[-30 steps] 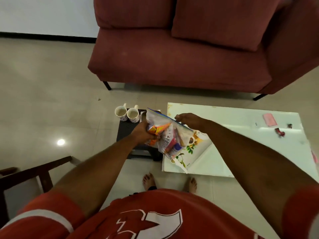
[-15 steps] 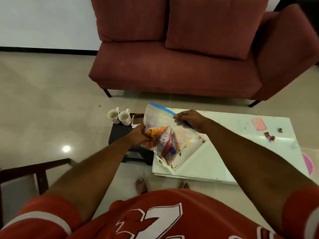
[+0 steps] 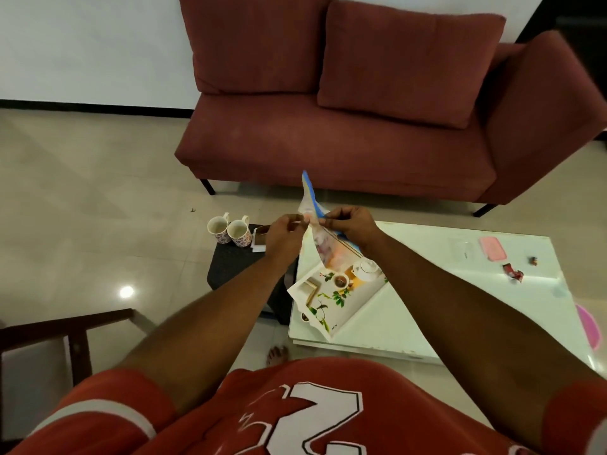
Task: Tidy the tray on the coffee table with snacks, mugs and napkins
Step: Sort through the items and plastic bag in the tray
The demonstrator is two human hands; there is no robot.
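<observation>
A clear zip bag (image 3: 323, 244) with a blue strip along its top hangs between my hands, with colourful snack packets blurred inside. My left hand (image 3: 284, 236) pinches the bag's top edge from the left. My right hand (image 3: 353, 224) grips the same edge from the right. Below the bag a white tray (image 3: 338, 295) printed with a teapot, cup and leaves lies at the near left corner of the white coffee table (image 3: 427, 290). Two floral mugs (image 3: 230, 229) stand side by side on a dark stool (image 3: 236, 267) left of the table.
A pink napkin (image 3: 492, 248) and small red wrappers (image 3: 512, 271) lie on the table's far right. A pink object (image 3: 588, 326) sits at its right edge. A maroon sofa (image 3: 345, 133) stands behind. A dark wooden chair arm (image 3: 65, 326) is at the near left.
The bag has been lifted higher and turned upright, off the tray, which now shows in full. My left hand moved from the bag's side up to its top edge, close to my right hand.
</observation>
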